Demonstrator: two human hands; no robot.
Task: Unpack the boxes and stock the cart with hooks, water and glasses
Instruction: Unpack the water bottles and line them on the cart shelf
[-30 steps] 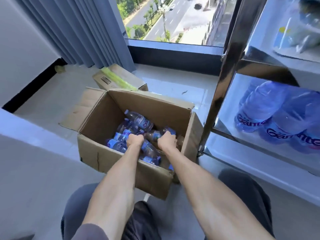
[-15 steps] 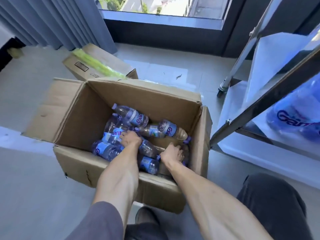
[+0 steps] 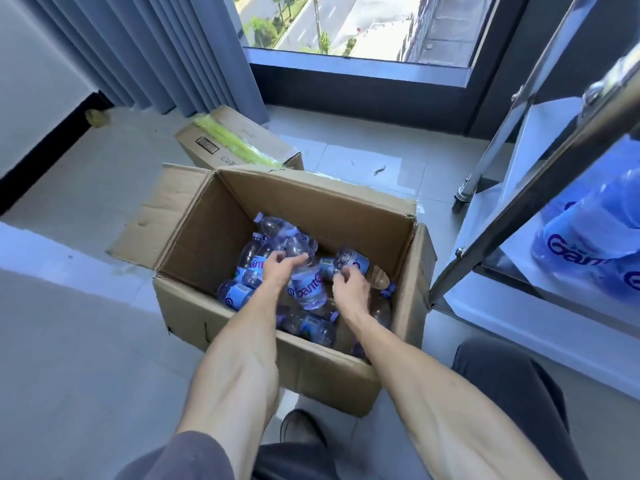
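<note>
Two hands are down in the open box [image 3: 242, 209], and the risk starts on the left: the left hand [image 3: 278, 271] curls its fingers over the top of one bottle [image 3: 306, 289] standing higher than the rest, a shallow hold on smooth plastic that I judge could slip as it lifts. If that bottle drops it would land among the loose pile [image 3: 249, 268] and could knock others about. The right hand [image 3: 349, 289] pinches at the label end of a second bottle [image 3: 349, 259] lying on its side, just beside the first; a fingertip hold like that may let it roll away. Both forearms cross the near wall of the box, so a quick pull could drag the cardboard along the floor.

Behind the box, a closed carton [image 3: 239, 143] with green tape lies on the floor. The open box holds many bottles, jumbled, some half hidden. At right, the cart [image 3: 519, 216] already carries wrapped packs of water [image 3: 588, 237] on its shelf
</note>
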